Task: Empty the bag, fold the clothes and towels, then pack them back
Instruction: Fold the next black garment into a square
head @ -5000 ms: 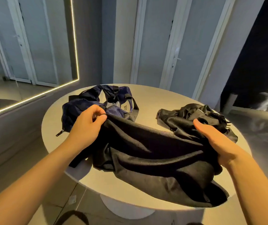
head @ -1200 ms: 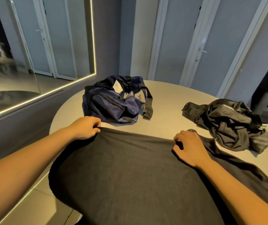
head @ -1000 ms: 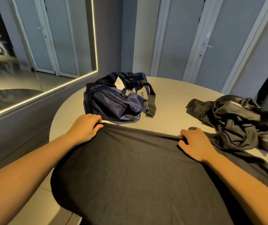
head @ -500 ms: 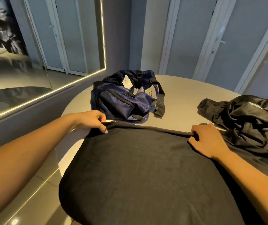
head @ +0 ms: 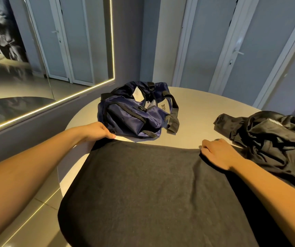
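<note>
The bag (head: 136,114) lies slack at the counter's (head: 200,111) far edge and folding has barely begun: left hand (head: 98,131) and right hand (head: 219,154) each pinch the dark cloth (head: 152,184) spread over the near edge, with the black pile (head: 268,139) unfolded at the right edge.

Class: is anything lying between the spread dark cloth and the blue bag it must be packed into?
Nothing visible. Only bare table separates the dark cloth from the blue bag; the crumpled black pile lies off to the right.
</note>
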`<state>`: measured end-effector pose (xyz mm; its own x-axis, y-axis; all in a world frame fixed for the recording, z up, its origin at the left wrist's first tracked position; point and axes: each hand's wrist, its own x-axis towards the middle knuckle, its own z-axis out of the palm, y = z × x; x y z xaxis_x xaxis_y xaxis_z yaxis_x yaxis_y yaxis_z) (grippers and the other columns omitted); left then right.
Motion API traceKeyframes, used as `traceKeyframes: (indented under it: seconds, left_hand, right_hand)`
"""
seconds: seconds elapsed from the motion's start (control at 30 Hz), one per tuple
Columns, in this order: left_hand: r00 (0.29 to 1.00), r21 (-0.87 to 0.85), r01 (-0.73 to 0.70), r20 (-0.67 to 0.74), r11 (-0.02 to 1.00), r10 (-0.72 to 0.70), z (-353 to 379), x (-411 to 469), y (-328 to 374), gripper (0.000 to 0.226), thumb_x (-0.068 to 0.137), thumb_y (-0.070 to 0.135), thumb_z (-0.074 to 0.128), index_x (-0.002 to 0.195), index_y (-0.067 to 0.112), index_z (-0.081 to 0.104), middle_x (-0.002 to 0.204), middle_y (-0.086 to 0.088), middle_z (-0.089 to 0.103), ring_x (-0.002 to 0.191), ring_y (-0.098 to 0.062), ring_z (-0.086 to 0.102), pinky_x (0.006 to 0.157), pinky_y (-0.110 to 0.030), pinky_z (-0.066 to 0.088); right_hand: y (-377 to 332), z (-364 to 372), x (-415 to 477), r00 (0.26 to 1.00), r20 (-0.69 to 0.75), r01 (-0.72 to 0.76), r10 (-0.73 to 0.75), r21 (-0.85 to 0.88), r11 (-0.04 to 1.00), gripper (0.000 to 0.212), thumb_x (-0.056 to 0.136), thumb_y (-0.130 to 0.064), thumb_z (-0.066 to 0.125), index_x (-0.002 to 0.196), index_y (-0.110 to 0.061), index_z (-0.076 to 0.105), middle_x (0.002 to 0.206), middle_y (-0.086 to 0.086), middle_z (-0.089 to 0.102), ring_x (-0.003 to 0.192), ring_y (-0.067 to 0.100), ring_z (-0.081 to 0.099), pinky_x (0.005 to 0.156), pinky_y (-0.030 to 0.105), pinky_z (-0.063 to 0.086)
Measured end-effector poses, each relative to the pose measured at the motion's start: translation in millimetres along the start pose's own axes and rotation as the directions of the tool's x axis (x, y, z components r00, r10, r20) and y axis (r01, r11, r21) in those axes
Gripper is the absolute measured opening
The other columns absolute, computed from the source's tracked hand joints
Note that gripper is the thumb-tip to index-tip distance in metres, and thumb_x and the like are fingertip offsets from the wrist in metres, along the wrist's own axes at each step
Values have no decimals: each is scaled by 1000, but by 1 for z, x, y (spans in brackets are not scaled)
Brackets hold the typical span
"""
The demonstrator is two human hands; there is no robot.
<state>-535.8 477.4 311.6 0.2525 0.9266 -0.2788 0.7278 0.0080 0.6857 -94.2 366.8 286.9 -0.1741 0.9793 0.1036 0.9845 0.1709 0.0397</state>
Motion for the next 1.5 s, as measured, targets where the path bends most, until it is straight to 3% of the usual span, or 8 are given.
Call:
traceKeyframes:
  seconds: [0.3, 0.53, 0.67, 0.83, 1.03, 1.2, 1.33, 1.5]
  left_hand:
    - [987, 308, -99, 155, 946, 53, -9, -6, 7, 14, 89, 16, 75, 76, 14, 71, 85, -11, 70, 92, -26, 65, 91, -39, 52]
    - [977, -128, -62, 193, 990, 86, -30, -19, 7, 26, 91, 21, 73, 69, 15, 63, 71, -2, 59, 78, -18, 51, 77, -33, 38]
    - [968, -57, -30, 247, 998, 43, -36, -20, 8, 12, 89, 17, 74, 77, 15, 72, 81, -1, 66, 86, -19, 54, 77, -33, 40]
    - [993, 210, -25, 117, 977, 0, -29, -11, 13, 6, 88, 10, 77, 93, 12, 79, 100, -3, 74, 104, -19, 64, 103, -39, 44]
    - [990, 535, 16, -130, 845, 64, -10, 5, 13, 2, 85, 18, 77, 85, 20, 78, 89, -2, 73, 92, -23, 67, 87, -37, 52]
    - [865, 750, 139, -410, 646, 290, 20, 3, 23, 11, 90, 27, 63, 87, 22, 73, 89, -5, 72, 86, -30, 67, 76, -33, 47]
    - [854, 455, 75, -489, 887, 178, 17, -7, 19, 10, 84, 18, 69, 76, 23, 72, 85, -7, 72, 76, -30, 65, 74, -37, 55]
    - [810, 415, -88, -500, 906, 307, 13, -46, 6, 9, 87, 20, 75, 91, 26, 79, 85, 3, 67, 80, -23, 64, 79, -40, 56]
  right_hand:
    - [7, -9, 0, 992, 125, -27, 25, 13, 1000, 22, 101, -23, 43, 81, -22, 52, 73, -10, 49, 73, 12, 48, 62, 21, 29]
    - [22, -26, -2, 985, 75, -172, 156, 353, 919, 14, 91, -17, 66, 79, -23, 65, 77, -5, 68, 78, 18, 64, 76, 40, 54]
    - [23, -26, -2, 984, 107, -169, 141, 331, 928, 12, 92, -23, 69, 80, -25, 68, 78, -6, 70, 77, 15, 66, 75, 38, 57]
    - [24, -32, 2, 975, 200, -155, 101, 272, 950, 16, 91, -19, 65, 78, -26, 71, 76, -7, 72, 77, 15, 67, 79, 40, 59]
    - [18, -32, 17, 979, 163, -100, 120, -128, 987, 6, 90, -28, 65, 86, -30, 69, 91, -6, 67, 88, 20, 62, 76, 32, 40]
    - [9, -31, 32, 981, -35, -189, 190, -373, 909, 7, 89, -18, 61, 85, -23, 62, 90, 3, 51, 90, 28, 57, 72, 34, 33]
    - [-11, -38, 22, 920, -160, -382, 358, -160, 910, 5, 89, -9, 59, 87, -9, 63, 69, 6, 52, 61, 28, 51, 57, 30, 42]
    - [-28, -31, -35, 817, -258, -468, 517, 227, 854, 13, 92, -12, 58, 82, -7, 65, 70, 12, 64, 63, 31, 59, 58, 39, 53]
